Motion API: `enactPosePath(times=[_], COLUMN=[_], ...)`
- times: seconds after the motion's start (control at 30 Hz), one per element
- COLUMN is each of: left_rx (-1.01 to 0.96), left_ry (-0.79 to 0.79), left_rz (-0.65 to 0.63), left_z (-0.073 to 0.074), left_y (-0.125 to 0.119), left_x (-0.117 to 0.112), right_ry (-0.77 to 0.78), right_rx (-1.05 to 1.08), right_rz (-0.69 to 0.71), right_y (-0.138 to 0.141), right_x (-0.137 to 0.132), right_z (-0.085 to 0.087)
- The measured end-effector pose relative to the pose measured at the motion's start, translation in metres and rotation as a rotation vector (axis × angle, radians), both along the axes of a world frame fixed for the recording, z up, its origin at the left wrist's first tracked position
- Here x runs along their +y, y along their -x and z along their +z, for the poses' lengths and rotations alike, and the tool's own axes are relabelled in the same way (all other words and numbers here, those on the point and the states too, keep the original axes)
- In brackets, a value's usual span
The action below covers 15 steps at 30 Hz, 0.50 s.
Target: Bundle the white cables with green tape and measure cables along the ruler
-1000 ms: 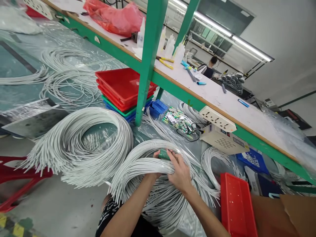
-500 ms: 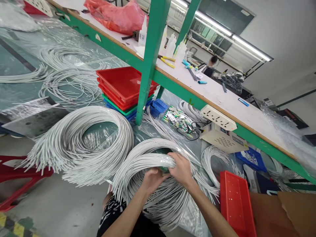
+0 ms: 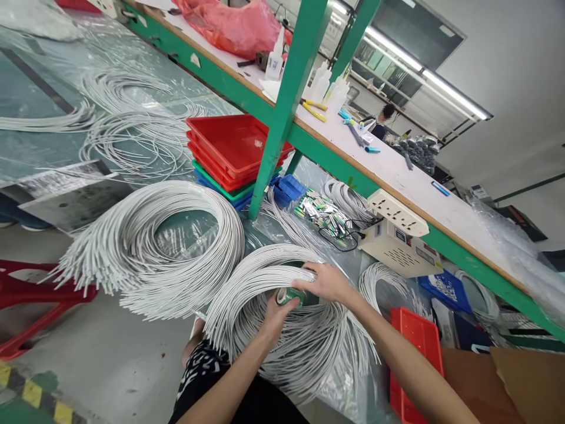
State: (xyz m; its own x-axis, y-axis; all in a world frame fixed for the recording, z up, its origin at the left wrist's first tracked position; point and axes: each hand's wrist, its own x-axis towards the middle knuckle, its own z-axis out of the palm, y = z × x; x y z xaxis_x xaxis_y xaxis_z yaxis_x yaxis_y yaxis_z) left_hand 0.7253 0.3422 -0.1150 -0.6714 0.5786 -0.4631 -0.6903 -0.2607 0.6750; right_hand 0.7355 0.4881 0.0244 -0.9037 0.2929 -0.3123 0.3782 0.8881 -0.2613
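A thick coil of white cables [image 3: 260,282] lies before me on the bench, with more looped cables [image 3: 304,347] beneath it. My right hand [image 3: 329,282] is closed around the bundle at the top of its curve, where a shiny band shows on the cables. Just below that spot, my left hand [image 3: 276,312] grips a small roll of tape [image 3: 289,296] with a greenish look. The roll sits against the inner side of the bundle. Fingers partly hide both the roll and the band.
Another big cable coil [image 3: 207,235] rests to the left. Behind it are stacked red trays [image 3: 225,147] beside a green post [image 3: 293,112]. A power strip [image 3: 397,211] is fixed to the shelf edge. A red bin [image 3: 417,341] stands right, a red stool [image 3: 35,294] left.
My left hand has turned and moved slightly right, and the tape roll now shows in it. My right hand has shifted a little right and up, still on the bundle. The camera view has shifted.
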Motion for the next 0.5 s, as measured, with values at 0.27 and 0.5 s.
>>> enactPosePath(times=[0.27, 0.5], left_rx=[0.124, 0.179], left_ry=[-0.077, -0.052], left_rz=[-0.163, -0.22], left_z=[0.04, 0.049], left_y=[-0.001, -0.013], left_x=[-0.038, -0.034], right_ry=[-0.031, 0.236], right_rx=[0.072, -0.121], right_rz=[-0.012, 0.103], right_y=[0.007, 0.02], right_x=[-0.003, 0.002], right_z=[-0.008, -0.003])
